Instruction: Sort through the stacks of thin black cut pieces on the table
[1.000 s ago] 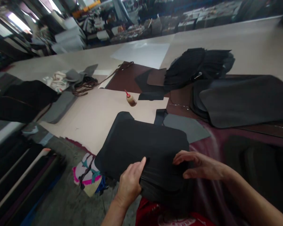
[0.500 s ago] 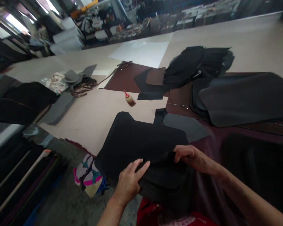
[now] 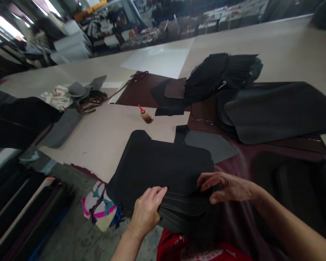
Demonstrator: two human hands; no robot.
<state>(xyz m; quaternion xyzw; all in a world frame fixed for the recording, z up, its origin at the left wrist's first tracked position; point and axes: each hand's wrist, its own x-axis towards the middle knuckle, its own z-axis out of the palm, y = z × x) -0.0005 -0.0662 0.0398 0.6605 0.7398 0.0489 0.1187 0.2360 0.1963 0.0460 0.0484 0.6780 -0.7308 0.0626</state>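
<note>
A stack of black cut fabric pieces [image 3: 163,163] lies at the near edge of the long beige table [image 3: 103,134]. My left hand [image 3: 146,212] grips the stack's near left edge, with its fingers curled over the layers. My right hand [image 3: 225,186] pinches the near right edge of the top piece between thumb and fingers. The layered edges show between the two hands.
A small glue bottle with a red tip [image 3: 145,115] lies beyond the stack. A grey piece [image 3: 209,145] sits to the right, with large dark sheets [image 3: 279,112] and a black pile [image 3: 220,74] behind. A colourful bag [image 3: 97,206] hangs below the table edge.
My right hand lifted the top piece's near edge and has now lowered it again. My left hand's fingers curled tighter on the stack's edge.
</note>
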